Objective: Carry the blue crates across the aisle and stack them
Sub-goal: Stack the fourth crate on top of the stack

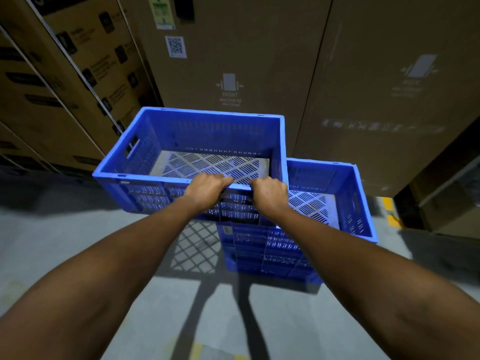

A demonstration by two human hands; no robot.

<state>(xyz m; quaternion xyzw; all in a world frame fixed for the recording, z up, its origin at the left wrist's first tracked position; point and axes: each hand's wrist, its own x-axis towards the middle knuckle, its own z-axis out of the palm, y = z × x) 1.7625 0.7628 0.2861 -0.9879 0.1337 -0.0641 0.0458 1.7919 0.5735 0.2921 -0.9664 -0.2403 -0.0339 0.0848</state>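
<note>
We grip the upper crate (192, 141) by its near rim, left hand (205, 188) and right hand (270, 194) curled over it. It hangs left of the lower crate (324, 203); lowered so, it could catch the rim and tip.

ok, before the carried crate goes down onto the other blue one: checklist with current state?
1. Grip: left hand and right hand both curl over the near rim of the carried crate: ok.
2. Carried crate is empty: its slotted bottom shows bare: ok.
3. Lower crate is free to receive: the visible part is bare, but its left part is hidden behind the carried crate: cannot tell.
4. Alignment: the carried crate sits well to the left of the lower crate and the rims are not lined up: not ok.
5. Far-side clearance to the cardboard boxes: depth is not readable from this one view: cannot tell.
</note>
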